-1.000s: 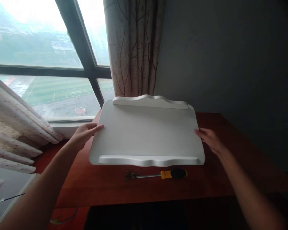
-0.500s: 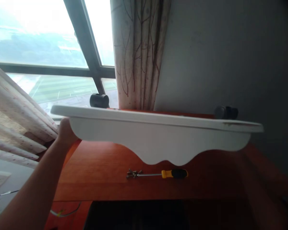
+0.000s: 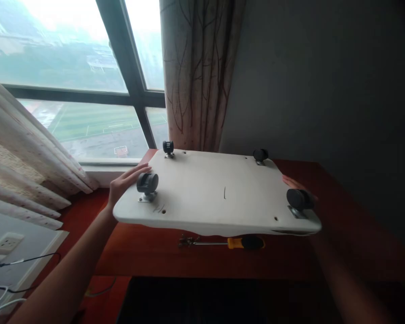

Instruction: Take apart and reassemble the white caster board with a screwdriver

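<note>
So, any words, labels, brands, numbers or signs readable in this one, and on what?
No readable words, labels, brands or numbers.
White board: a short stroke right of its middle and a scribble by the near-left caster; neither reads as a definite character.
Screwdriver: too small and dark to tell.

On the board (image 3: 195, 189), 4 casters (image 3: 147, 183) (2 left, 2 right); before it, a screwdriver (image 3: 235, 243).
</note>
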Demonstrator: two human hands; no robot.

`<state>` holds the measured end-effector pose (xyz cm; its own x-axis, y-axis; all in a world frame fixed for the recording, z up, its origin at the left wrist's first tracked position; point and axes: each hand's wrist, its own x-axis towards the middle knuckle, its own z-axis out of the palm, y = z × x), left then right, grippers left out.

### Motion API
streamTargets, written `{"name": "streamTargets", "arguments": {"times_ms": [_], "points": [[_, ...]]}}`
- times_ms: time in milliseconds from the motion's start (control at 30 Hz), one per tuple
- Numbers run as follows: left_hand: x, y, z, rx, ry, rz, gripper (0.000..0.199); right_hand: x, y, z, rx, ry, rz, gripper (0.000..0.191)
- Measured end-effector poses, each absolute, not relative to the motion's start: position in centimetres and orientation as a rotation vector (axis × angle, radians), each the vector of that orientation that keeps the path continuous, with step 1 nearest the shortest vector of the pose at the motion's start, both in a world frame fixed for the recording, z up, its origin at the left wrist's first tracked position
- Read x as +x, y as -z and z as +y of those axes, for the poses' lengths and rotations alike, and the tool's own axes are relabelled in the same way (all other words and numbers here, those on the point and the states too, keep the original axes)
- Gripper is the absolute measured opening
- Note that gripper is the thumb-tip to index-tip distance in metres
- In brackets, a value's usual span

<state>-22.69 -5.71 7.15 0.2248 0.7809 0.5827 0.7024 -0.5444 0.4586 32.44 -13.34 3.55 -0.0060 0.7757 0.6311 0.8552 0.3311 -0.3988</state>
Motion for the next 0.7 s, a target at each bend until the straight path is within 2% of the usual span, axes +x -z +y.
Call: {"name": "streamTargets", "arguments": {"times_ms": [300, 567, 700], "points": [[-22.7, -6.7, -4.9, 2.389, -1.279, 1.453, 0.039, 32.5, -1.4, -11.6, -1.386, 0.059, -1.773, 0.043], [-22.7, -5.2, -3.2, 2.262, -1.353, 1.564, 0.042, 32.3, -0.7, -10.1, -1.412, -0.021, -1.773, 0.042], [-22.8, -5.4, -2.8, 2.287, -1.264, 1.654, 0.04, 32.2, -0.6, -9.5, -1.443, -0.031, -1.747, 0.042]]}}
